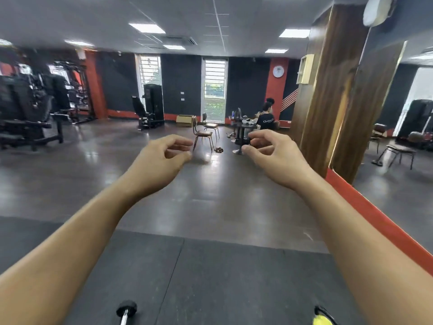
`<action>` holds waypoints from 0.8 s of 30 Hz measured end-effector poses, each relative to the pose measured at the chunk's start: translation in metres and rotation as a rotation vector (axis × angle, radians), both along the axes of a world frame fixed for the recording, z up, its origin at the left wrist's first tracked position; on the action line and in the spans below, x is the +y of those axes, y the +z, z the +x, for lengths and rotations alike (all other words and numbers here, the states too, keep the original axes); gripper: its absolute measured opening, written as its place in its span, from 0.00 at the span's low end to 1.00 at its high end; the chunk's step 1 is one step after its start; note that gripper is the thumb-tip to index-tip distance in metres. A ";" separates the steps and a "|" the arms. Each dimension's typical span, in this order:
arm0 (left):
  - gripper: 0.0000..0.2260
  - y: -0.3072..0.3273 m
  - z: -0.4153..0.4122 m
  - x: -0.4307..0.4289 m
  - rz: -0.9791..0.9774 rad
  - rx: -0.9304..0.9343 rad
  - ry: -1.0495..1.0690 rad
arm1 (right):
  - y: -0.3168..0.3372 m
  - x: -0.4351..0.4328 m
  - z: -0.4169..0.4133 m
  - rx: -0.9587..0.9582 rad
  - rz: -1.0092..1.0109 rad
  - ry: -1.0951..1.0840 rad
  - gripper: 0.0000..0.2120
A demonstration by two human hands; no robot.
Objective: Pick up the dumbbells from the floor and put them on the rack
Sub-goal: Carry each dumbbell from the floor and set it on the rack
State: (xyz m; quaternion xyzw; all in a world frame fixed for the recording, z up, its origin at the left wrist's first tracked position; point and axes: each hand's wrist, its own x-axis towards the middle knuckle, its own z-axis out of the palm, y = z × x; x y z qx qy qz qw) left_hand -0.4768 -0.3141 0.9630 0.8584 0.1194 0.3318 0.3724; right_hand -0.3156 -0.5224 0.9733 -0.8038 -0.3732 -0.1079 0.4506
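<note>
Both my arms reach forward at chest height over the gym floor. My left hand [161,158] and my right hand [274,153] hold nothing, with fingers loosely curled and apart. At the bottom edge, on the black rubber mat [210,277], lies a dumbbell [126,311] with a black hexagonal head and chrome handle, only partly in view. A yellow and black object [322,319] shows at the bottom right; I cannot tell what it is. No rack is visible.
A mirror wall with a red base strip [375,214] runs along the right beside a wooden pillar [328,90]. Weight machines [30,109] stand at the left. Chairs [202,134], a table and a seated person [266,118] are at the far end.
</note>
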 end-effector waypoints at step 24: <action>0.09 0.008 0.208 0.476 0.025 -0.147 0.536 | 0.003 0.594 0.258 -0.115 -0.085 0.489 0.21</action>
